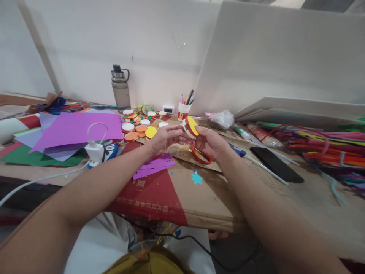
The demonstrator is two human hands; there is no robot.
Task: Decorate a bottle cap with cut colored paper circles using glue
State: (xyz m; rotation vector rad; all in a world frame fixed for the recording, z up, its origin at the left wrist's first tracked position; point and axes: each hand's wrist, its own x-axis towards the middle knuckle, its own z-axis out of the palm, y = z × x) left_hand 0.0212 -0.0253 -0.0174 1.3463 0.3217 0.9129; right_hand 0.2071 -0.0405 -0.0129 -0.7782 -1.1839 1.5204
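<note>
A small round drum-like piece [190,127] with a yellow face and a red and white side is held up above the cardboard. My right hand [209,140] grips it from the right, thumb at its yellow face. My left hand [168,139] is at its left side, fingers stretched towards it; whether they touch it is unclear. Below the hands lie red-handled scissors [202,156], purple paper strips [155,166] and a blue star-shaped cutout [196,178]. Several similar round pieces, one with a yellow top [151,132], stand left of the hands.
Coloured paper sheets [80,129] and a white charger [97,152] lie at the left. Behind stand a bottle [121,91] and a cup of pens [184,111]. A black phone [276,164] and bundled coloured stems [327,146] lie at the right.
</note>
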